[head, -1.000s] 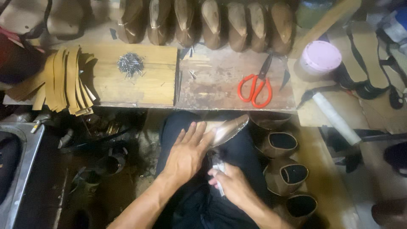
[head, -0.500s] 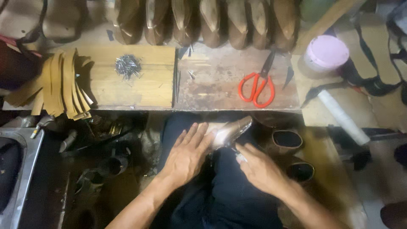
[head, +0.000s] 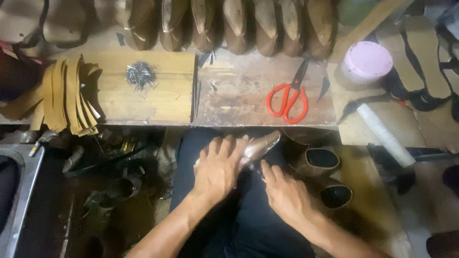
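A pointed, shiny tan shoe upper lies across my lap, its toe aimed up and to the right. My left hand lies flat over its rear part, fingers spread, pressing it down. My right hand sits just below and to the right of the shoe, fingers curled against its lower edge; whether a small tool is in it is hidden. Dark trousers lie under both hands.
A low workbench ahead carries red-handled scissors, a wooden block with a heap of small nails, a row of brown shoe lasts, tan leather strips and a pink-lidded tub. Finished shoes stand at my right.
My right hand has moved from low on my lap up to the shoe's lower edge. The left hand has stayed flat on the shoe.
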